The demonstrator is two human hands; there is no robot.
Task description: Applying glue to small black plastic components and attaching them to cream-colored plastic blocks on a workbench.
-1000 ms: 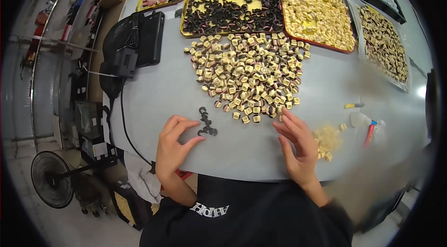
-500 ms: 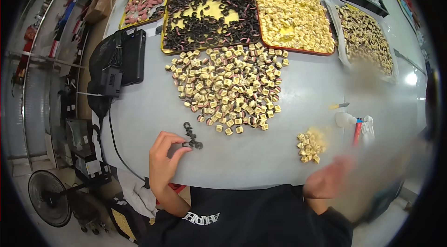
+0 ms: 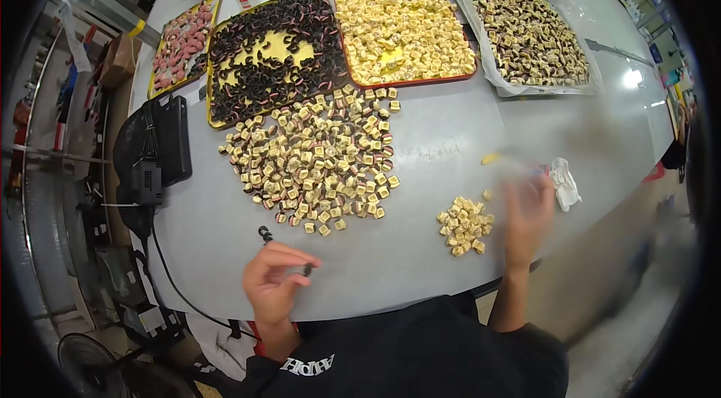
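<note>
My left hand [image 3: 276,281] is closed near the front edge of the table, with a small black curved piece [image 3: 307,269] pinched between thumb and fingertips. Just beyond its knuckles lie a few more black curved pieces [image 3: 265,233], partly hidden by the hand. My right hand [image 3: 527,221] is smeared by motion, so its fingers and anything in them cannot be made out. It is beside a small heap of cream square pieces [image 3: 466,227], close to a crumpled white cloth [image 3: 565,184]. A large spread of cream squares with dark and pink sides [image 3: 323,161] lies in the middle.
Along the back stand a tray of black curved pieces [image 3: 282,49], a tray of cream squares [image 3: 393,61], a lined tray of dark-sided squares [image 3: 537,37] and a tray of pink pieces [image 3: 182,45]. A black case [image 3: 176,139] with cables sits at left. A yellow-tipped tool [image 3: 490,159] lies right.
The view has shifted, with the table scene moving left. My left hand has lifted a black piece from its small group. My right hand has moved forward, beside the heap of cream squares.
</note>
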